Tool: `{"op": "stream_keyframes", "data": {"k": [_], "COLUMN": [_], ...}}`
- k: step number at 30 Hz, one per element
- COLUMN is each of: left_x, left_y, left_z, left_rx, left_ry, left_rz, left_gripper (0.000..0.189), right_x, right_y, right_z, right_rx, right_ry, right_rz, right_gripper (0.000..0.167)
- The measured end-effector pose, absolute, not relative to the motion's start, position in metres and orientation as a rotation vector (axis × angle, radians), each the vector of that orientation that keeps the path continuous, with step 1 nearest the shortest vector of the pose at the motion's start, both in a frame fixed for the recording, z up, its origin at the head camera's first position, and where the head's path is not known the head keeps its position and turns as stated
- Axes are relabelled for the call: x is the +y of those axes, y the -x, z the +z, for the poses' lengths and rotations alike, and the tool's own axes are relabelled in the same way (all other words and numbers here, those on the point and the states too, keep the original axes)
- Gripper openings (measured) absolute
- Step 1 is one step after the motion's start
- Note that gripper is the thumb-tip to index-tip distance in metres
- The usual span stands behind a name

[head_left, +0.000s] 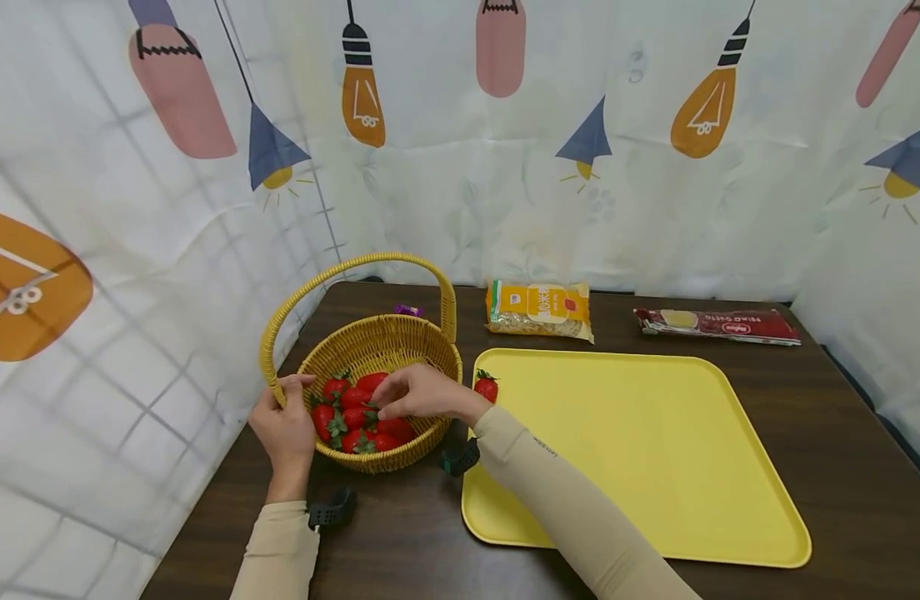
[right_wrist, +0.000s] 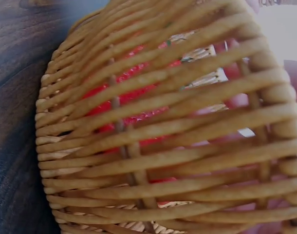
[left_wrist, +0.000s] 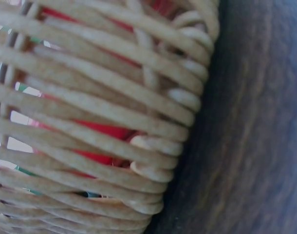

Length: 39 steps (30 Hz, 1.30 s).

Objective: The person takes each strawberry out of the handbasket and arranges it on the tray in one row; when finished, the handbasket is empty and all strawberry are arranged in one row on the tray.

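Observation:
A round yellow wicker basket (head_left: 411,457) with a tall arched handle stands on the left of the table, holding several strawberries (head_left: 357,397). At its left side my left hand (head_left: 286,429) grips the rim by the foot of the handle. My right hand (head_left: 422,392) reaches over the right rim, its thumb and fingers pinching a strawberry among the others by its green leaves. In the left wrist view the basket's woven wall (left_wrist: 100,102) fills most of the picture. Red fruit (right_wrist: 134,87) shows through the weave in the right wrist view.
A yellow tray (head_left: 617,450) lies right of the basket, under my right forearm, with one strawberry (head_left: 486,387) at its left edge. Behind are a yellow food packet (head_left: 540,310), a long red packet (head_left: 718,326) and a small purple wrapper (head_left: 408,310). Patterned curtains border the table.

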<state>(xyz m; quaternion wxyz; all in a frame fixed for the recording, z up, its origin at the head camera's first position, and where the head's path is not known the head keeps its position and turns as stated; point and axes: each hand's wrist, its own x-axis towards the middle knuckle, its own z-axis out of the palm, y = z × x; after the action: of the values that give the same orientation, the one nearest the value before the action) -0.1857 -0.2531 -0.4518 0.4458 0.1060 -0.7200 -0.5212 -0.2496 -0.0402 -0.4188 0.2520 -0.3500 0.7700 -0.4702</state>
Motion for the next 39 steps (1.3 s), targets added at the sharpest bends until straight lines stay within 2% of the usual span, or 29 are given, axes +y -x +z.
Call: {"op": "stream_keyframes", "data": {"k": [24,39], "left_x": [-0.2526,-0.2554], "left_y": [0.1848,0.1836], "left_z": [-0.4522,-0.4532], "left_rx": [-1.801,-1.798], "left_ry": [-0.241,-0.243], "left_rz": [-1.259,-1.25], "left_gripper": [0.037,0.036], "right_x": [-0.041,-0.044], "right_y": [0.2534,0.2523], "right_z": [-0.4176,-0.4196], "right_rx": [1.918,1.86], "right_ry": [0.987,1.085], "right_rz": [-1.058,-1.027], "right_gripper": [0.039,0.025]}}
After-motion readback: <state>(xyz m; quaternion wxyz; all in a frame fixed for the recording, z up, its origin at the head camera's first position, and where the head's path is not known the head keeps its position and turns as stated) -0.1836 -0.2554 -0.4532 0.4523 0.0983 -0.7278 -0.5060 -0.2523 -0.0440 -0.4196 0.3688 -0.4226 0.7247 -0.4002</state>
